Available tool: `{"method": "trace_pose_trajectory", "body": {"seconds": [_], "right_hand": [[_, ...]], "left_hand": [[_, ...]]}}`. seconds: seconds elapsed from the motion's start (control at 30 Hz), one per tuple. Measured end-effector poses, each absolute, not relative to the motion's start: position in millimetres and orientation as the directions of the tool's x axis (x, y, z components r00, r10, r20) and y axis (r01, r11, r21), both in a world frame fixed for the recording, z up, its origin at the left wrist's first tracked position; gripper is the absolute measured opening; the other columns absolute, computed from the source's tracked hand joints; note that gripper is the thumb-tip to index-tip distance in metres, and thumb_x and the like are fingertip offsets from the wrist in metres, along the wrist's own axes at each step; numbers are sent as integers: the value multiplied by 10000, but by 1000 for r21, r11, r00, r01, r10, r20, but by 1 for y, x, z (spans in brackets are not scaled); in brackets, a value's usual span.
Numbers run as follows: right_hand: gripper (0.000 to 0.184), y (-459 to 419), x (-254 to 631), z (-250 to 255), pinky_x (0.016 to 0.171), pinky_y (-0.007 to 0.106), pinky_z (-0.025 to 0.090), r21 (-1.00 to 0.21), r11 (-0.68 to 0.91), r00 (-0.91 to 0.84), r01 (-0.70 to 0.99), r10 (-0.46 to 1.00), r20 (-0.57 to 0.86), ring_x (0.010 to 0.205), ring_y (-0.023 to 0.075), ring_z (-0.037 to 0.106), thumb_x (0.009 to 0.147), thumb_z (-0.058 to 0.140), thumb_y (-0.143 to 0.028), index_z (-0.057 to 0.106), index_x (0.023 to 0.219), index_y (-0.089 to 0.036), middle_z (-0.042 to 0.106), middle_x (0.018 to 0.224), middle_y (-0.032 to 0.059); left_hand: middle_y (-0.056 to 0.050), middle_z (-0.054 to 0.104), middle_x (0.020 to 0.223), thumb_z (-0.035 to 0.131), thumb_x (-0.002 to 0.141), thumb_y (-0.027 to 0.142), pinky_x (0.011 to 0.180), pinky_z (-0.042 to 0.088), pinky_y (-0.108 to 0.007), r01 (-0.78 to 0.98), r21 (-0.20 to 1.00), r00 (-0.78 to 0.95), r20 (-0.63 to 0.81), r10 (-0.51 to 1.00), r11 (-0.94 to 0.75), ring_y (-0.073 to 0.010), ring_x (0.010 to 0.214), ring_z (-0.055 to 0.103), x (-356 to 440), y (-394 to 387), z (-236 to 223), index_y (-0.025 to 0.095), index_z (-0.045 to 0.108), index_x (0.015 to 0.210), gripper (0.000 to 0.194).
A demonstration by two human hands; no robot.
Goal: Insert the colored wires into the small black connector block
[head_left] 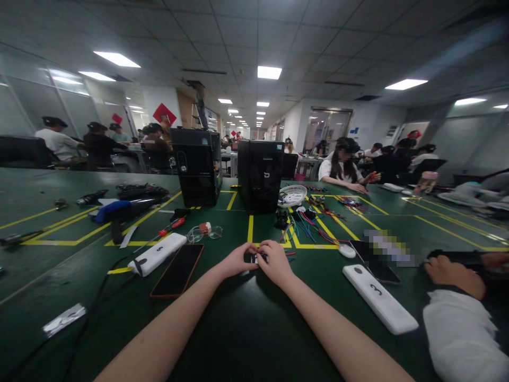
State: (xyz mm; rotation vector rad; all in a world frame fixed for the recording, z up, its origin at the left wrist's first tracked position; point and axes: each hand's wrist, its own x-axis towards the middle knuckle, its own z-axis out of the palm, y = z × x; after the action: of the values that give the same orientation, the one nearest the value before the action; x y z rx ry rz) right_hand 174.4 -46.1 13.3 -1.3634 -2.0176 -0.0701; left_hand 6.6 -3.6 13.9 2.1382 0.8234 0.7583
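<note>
Close together over the middle of the green table, both hands pinch a small dark and whitish part (254, 259), mostly covered by the fingers; its kind cannot be made out. My left hand (237, 260) curls round it from the left, thumb below and fingertips above. From the right, my right hand (276, 262) closes on it with bent fingers. Just beyond the right hand lie loose red and blue wires (304, 223) and a small black part (281, 219). Eyeglasses (204, 232) rest beyond the left hand.
Two black computer towers (199, 175) (260, 178) stand ahead. Left are a phone (177, 270), a white power bank (159, 253) with a black cable and a red screwdriver (172, 226). Right are another white power bank (379, 298), a white mouse (347, 251) and a neighbour's hand (455, 276).
</note>
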Motion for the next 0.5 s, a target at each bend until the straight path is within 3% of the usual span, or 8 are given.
{"method": "trace_pose_trajectory", "body": {"seconds": [0.17, 0.37, 0.5], "right_hand": [[81, -42, 157, 8, 778, 310, 373, -400, 320, -96, 859, 868, 488, 861, 171, 495, 772, 478, -148, 554, 788, -174, 556, 890, 52], [159, -44, 166, 30, 791, 320, 358, -563, 357, 168, 746, 717, 676, 872, 181, 486, 855, 371, -198, 525, 886, -173, 549, 899, 63], [218, -44, 180, 33, 806, 322, 352, -464, 412, 56, 784, 698, 714, 883, 184, 497, 883, 359, -220, 567, 929, -177, 572, 905, 66]], "left_hand": [[-63, 602, 1013, 696, 669, 243, 867, 424, -322, 319, 775, 638, 251, 728, -546, -201, 957, 558, 8, -4, 14, 164, 543, 1025, 395], [-73, 596, 1054, 722, 644, 233, 890, 420, -338, 331, 780, 637, 230, 736, -531, -212, 995, 550, 6, -2, 13, 169, 549, 1050, 446], [-74, 597, 1065, 731, 631, 225, 906, 418, -350, 334, 798, 635, 203, 745, -502, -211, 1009, 553, 4, -1, 15, 176, 536, 1115, 524]]}}
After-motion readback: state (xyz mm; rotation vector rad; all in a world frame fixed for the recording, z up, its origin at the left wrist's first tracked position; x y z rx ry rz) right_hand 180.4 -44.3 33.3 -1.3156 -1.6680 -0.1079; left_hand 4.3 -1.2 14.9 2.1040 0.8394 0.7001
